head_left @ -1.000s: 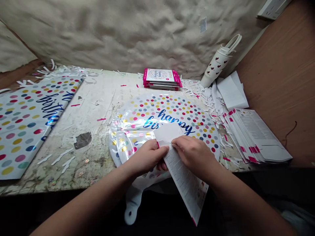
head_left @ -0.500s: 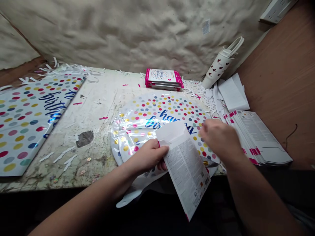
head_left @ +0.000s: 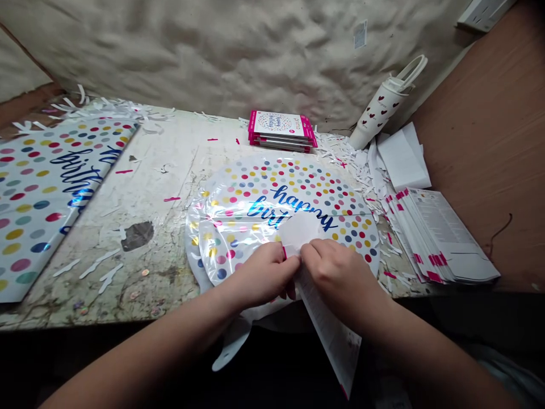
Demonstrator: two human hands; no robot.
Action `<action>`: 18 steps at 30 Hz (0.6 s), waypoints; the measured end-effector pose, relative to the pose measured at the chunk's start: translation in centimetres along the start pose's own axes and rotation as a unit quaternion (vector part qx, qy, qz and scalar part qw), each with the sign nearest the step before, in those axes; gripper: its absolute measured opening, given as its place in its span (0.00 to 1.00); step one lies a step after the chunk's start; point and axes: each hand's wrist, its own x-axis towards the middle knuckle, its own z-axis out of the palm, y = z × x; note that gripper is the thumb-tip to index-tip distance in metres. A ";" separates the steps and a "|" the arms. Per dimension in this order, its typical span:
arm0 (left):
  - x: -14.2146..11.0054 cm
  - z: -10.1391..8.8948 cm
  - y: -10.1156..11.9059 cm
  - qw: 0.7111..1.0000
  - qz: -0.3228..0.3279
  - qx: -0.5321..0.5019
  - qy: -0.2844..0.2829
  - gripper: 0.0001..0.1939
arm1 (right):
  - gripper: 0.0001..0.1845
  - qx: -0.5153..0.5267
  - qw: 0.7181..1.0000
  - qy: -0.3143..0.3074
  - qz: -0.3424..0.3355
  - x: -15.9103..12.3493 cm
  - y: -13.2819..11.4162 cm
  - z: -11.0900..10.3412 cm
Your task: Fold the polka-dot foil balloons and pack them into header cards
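My left hand (head_left: 259,275) and my right hand (head_left: 336,275) meet at the top of a white printed paper sleeve (head_left: 330,329). Both hands pinch it near its pink-edged mouth. Its white flap (head_left: 300,230) stands up above my fingers. The sleeve hangs down over the table's front edge. Under my hands lies a stack of flat round foil balloons (head_left: 285,207) with coloured dots and blue "happy birthday" writing, and a balloon's white neck (head_left: 227,352) hangs off the table's front edge.
A pile of flat printed sleeves (head_left: 443,236) lies at the right. Pink-edged packs (head_left: 281,130) sit at the back, next to a white heart-patterned cup (head_left: 378,111). A dotted foil sheet (head_left: 38,193) covers the left. Paper shreds (head_left: 344,156) litter the worn table (head_left: 157,187).
My right hand, out at the right by the balloon's edge half a second ago, has come back to the sleeve's mouth and now pinches it beside my left hand.
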 end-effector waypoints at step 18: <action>-0.2 -0.5 -0.2 0.998 -0.026 -0.060 0.000 0.17 | 0.07 0.169 0.974 0.072 0.131 -0.2 3.3 0.8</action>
